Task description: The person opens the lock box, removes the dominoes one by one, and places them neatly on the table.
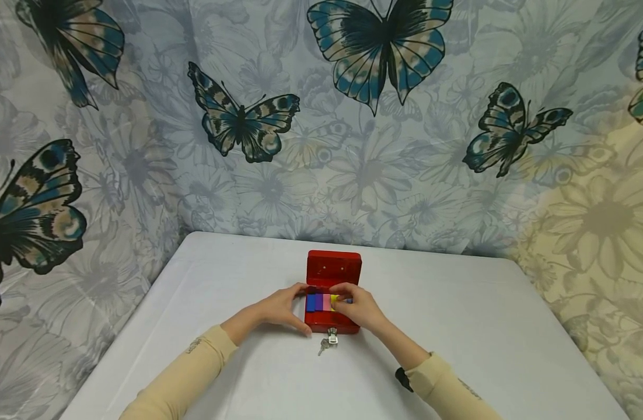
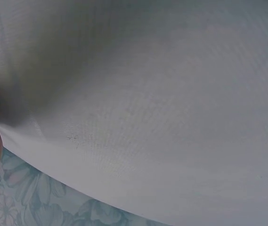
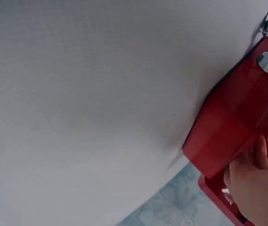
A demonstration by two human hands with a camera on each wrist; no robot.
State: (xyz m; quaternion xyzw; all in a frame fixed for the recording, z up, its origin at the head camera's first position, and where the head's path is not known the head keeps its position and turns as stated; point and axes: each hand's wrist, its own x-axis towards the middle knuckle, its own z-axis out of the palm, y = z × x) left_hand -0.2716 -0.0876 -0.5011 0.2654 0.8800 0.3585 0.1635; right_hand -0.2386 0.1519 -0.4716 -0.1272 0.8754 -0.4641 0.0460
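Observation:
A red metal cash box (image 1: 318, 321) stands on the white table with its lid (image 1: 334, 260) raised at the back. Inside, a row of coloured blocks shows blue (image 1: 310, 303), purple (image 1: 318, 302), pink (image 1: 327, 302) and yellow (image 1: 334, 298). My left hand (image 1: 279, 306) holds the box's left side, thumb at the front corner and fingers towards the back. My right hand (image 1: 362, 308) reaches into the box from the right, thumb and index finger around the yellow block; the hand partly hides that end of the row. The right wrist view shows these fingers (image 3: 261, 153) inside the box.
Keys (image 1: 324, 346) hang from the lock (image 1: 332, 332) at the box's front. The white tabletop (image 1: 237, 262) spreads around the box. Behind it hangs a floral cloth with butterflies (image 1: 243, 125). The left wrist view shows mostly the white table surface (image 2: 148, 103).

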